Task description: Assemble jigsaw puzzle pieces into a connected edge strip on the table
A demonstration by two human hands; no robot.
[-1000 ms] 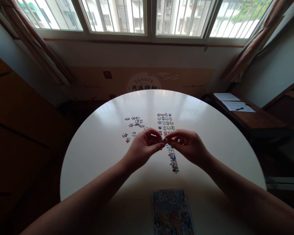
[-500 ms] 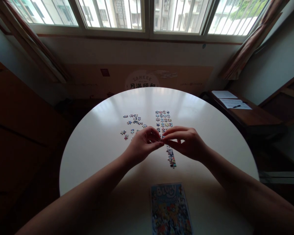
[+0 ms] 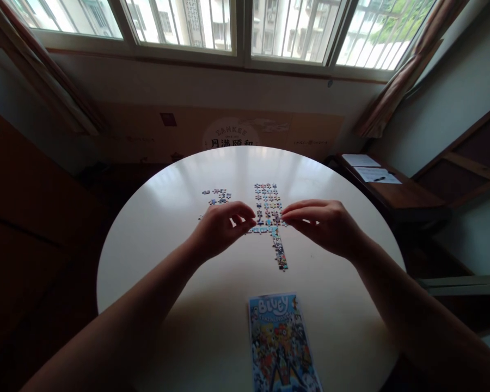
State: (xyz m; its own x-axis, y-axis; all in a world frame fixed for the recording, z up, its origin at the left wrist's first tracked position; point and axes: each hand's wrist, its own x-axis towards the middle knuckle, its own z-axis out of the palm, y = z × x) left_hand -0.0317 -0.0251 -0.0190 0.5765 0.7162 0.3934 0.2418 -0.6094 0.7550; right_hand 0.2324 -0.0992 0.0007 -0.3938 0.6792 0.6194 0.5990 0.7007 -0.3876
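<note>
My left hand (image 3: 222,226) is curled just left of the sorted jigsaw pieces, thumb and index tips close together; whatever may be between them is too small to make out. On the other side, my right hand (image 3: 326,220) pinches what looks like a small puzzle piece (image 3: 285,222) at its fingertips. Between the hands, rows of loose puzzle pieces (image 3: 268,198) lie in a grid. Below them, a joined strip of pieces (image 3: 280,251) runs toward me, with a light-blue row (image 3: 261,230) going left from its top. Scattered pieces (image 3: 219,191) lie beyond my left hand, which partly hides them.
The round white table (image 3: 155,261) fills the middle. A Bluey picture sheet (image 3: 281,343) lies at its near side. To the right, papers (image 3: 375,174) and a pen (image 3: 379,179) rest on a wooden side table (image 3: 387,193). Windows (image 3: 179,24) line the far wall.
My hands, which met over the pieces, have moved apart, left hand to the left and right hand to the right. The light-blue row and grid show between them. The view has shifted slightly.
</note>
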